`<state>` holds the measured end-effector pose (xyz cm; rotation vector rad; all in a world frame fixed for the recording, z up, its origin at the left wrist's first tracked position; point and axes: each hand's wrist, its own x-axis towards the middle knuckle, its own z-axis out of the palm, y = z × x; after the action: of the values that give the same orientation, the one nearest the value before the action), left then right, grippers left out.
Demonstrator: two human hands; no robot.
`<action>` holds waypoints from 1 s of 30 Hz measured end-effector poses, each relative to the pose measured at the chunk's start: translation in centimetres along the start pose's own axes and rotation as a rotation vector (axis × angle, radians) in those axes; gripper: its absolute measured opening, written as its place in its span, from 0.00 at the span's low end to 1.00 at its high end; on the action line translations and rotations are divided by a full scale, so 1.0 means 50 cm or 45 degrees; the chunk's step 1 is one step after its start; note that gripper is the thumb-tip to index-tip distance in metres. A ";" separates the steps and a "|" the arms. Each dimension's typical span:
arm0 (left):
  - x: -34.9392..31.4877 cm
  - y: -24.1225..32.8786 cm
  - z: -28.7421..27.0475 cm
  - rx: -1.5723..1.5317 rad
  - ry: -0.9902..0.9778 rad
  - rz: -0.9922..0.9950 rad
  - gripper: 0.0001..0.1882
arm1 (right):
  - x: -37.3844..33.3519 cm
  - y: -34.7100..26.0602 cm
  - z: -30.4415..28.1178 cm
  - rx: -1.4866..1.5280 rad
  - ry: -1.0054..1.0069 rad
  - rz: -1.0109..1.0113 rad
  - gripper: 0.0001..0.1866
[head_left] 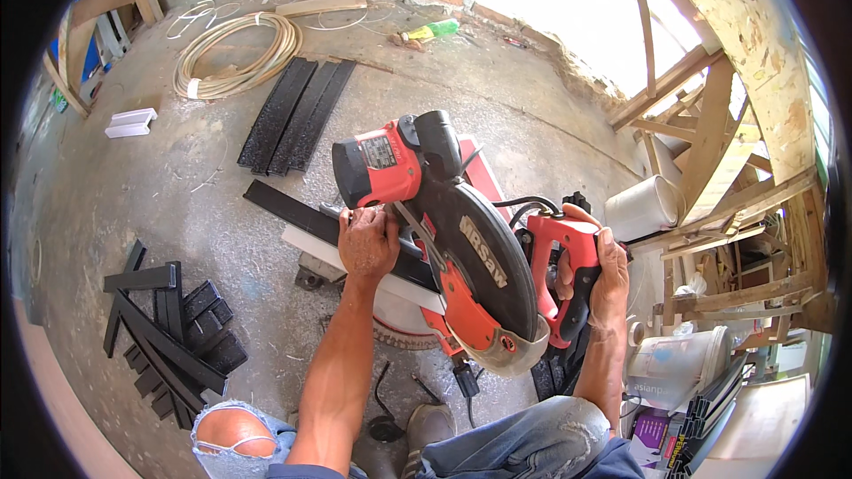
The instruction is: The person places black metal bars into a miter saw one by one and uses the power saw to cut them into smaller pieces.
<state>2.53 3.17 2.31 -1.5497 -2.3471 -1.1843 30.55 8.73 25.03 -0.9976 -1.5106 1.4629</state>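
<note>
A red and black miter saw [484,239] stands on the floor in front of me, its round black blade guard over a pale base. My right hand [603,279] is closed round its red D-shaped handle [579,257]. A long black bar [293,210] lies across the saw base and passes under the saw head. My left hand [368,241] grips this bar near the fence, to the left of the blade guard, its fingertips partly hidden below the motor [377,162]. The guard and saw head hide the blade's cutting edge and the bar's right end.
Short black pieces [173,319] lie heaped at the left, and longer black strips [297,115] lie beyond the saw. Farther off are a coil of hose [240,53], a white block [130,122] and a green bottle [432,30]. White buckets [643,207] and wooden framing stand right.
</note>
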 end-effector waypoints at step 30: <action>-0.004 -0.009 0.011 0.009 0.059 0.046 0.14 | -0.004 0.008 -0.005 -0.001 -0.012 0.002 0.37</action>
<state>2.40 3.29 1.59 -1.5385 -2.2817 -1.1896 30.84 8.66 24.61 -0.9939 -1.5171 1.4704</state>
